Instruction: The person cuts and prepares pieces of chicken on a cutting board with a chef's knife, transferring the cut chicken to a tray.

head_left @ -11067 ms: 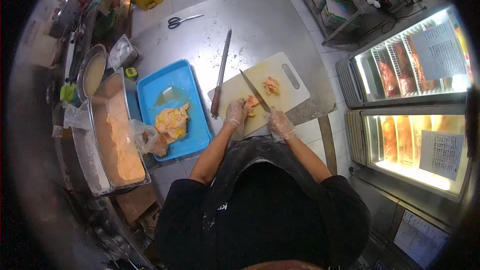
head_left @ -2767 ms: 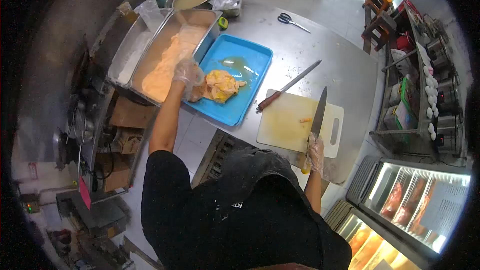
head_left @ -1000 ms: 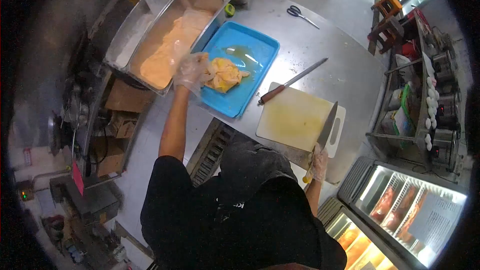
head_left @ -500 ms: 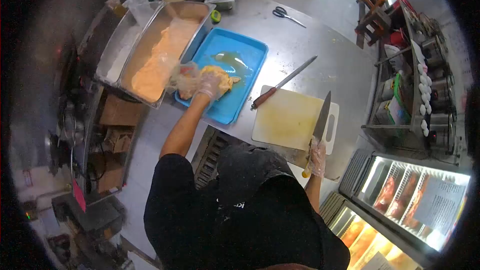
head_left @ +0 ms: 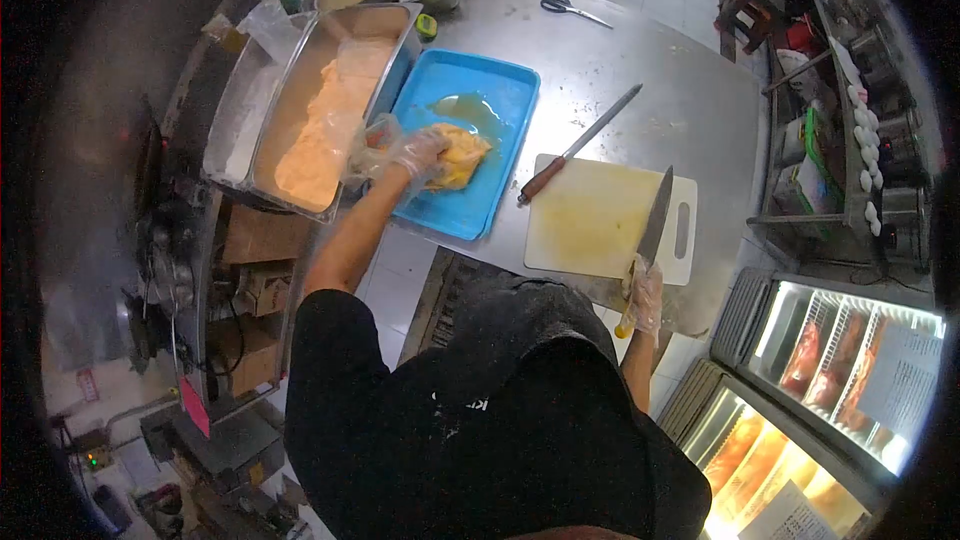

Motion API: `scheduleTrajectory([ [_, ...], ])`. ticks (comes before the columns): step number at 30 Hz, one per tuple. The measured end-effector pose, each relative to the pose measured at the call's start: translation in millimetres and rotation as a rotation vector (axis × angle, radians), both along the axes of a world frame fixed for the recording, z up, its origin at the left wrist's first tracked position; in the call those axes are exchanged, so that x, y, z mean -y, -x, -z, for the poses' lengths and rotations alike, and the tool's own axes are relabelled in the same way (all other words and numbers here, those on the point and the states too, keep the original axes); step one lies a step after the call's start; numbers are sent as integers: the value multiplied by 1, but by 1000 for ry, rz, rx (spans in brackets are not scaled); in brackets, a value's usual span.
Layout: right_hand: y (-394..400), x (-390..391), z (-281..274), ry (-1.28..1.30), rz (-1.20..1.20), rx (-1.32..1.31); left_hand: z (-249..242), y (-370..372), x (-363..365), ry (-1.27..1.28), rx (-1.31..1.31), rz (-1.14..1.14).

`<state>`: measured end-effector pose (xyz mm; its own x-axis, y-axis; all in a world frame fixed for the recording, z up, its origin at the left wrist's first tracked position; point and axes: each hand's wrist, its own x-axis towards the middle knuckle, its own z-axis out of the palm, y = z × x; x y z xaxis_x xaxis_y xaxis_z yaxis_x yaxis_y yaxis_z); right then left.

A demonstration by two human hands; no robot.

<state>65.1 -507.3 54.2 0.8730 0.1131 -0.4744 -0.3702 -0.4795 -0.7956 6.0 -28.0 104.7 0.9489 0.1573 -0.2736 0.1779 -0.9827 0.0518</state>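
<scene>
In a clear plastic glove, my left hand is closed on a yellowish piece of raw chicken, which lies in the blue tray. A crumpled clear plastic bag hangs around that wrist, over the tray's left edge. My right hand, also gloved, grips a large kitchen knife by its yellow-ended handle. The blade points away from me above the right part of the white cutting board. A sharpening steel with a brown handle rests partly on the board's far left corner.
Left of the tray stands a deep metal pan of orange powder, beside another pan holding white powder. Scissors lie toward the table's far side. A metal shelf and lit display fridges are on the right.
The whole view has shifted slightly. My left hand and the chicken under it sit a little farther right in the tray. The knife stays in my right hand over the board.
</scene>
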Motion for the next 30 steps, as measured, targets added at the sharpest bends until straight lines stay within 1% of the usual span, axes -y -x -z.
scheduleTrajectory([
  [1,-3,-3,-3,34,-31,17,4,-1,4,55,26,-72],
  [2,-6,-6,-5,67,-56,37,25,-3,3,45,85,-145],
  [3,-6,-8,-5,63,-43,13,61,-5,-1,40,146,-211],
  [4,-6,-10,-6,63,-22,-8,65,-12,5,38,209,-271],
  [5,-9,-10,-7,62,2,-24,68,-18,7,39,256,-280],
  [7,-15,3,19,138,-37,63,35,-6,34,45,344,-314],
  [8,-20,10,32,172,-62,107,45,-1,35,43,400,-348],
  [9,-21,11,32,177,-66,157,65,7,31,41,455,-383],
  [11,-18,15,27,189,-72,249,73,17,37,46,572,-461],
  [13,-15,25,36,171,-58,174,59,20,56,65,696,-554],
  [15,-15,27,39,161,-39,157,81,12,73,197,699,-807],
  [16,-10,21,26,160,-22,175,87,9,82,263,696,-934],
  [19,-10,17,20,188,-32,178,90,-10,94,352,289,-1228],
  [20,-10,17,20,203,-46,168,89,-20,96,313,285,-1239],
  [22,-10,1,-17,175,-51,-9,81,-33,96,226,263,-1268],
  [23,-7,-4,-29,160,-55,-103,85,-34,96,177,248,-1293],
  [24,-8,3,-10,213,-86,-32,89,-38,95,129,240,-1313],
  [25,-13,14,22,264,-114,43,90,-42,95,83,236,-1330],
  [28,-14,20,42,262,-146,173,62,-43,96,265,246,-1296],
  [30,-9,24,50,210,-129,202,85,-42,88,220,198,-1255],
])
